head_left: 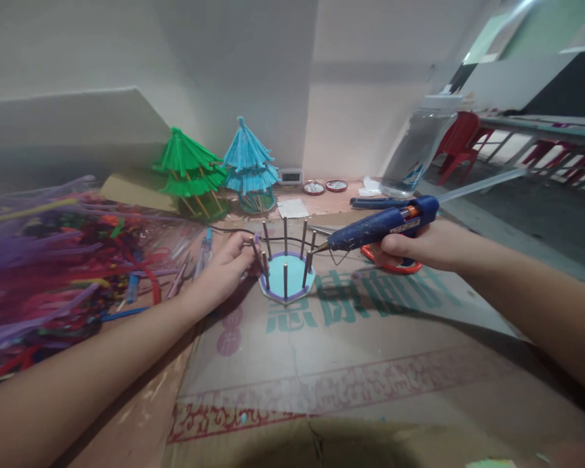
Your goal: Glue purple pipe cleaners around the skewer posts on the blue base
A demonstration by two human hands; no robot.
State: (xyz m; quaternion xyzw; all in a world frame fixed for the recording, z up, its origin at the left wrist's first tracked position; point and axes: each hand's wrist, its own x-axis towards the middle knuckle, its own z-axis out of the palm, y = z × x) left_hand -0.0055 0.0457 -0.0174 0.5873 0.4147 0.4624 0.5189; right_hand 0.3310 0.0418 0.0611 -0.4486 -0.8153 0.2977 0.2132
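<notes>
My right hand (pixel 414 246) is wrapped round the handle of a blue hot glue gun (pixel 370 229), a clear glue stick (pixel 482 184) jutting from its back. Its metal nozzle meets a post on the right side of a small round pale-blue base (pixel 286 275). Several thin dark posts (pixel 285 281) stand upright around that base, and a purple fuzzy strip runs along its edge. At the left side, my left hand (pixel 231 261) is closed beside the leftmost post, with a bit of purple pipe cleaner (pixel 257 240) showing at its fingertips. The fingers' undersides are hidden.
A blurred heap of colourful pipe cleaners (pixel 53 273) lies left. Behind stand a green tiered model (pixel 192 172) and a blue one (pixel 249 162). Red-handled scissors (pixel 394 265) lie under the glue gun. A clear bottle (pixel 414 153) stands back right. Printed cardboard (pixel 351 351) covers the table.
</notes>
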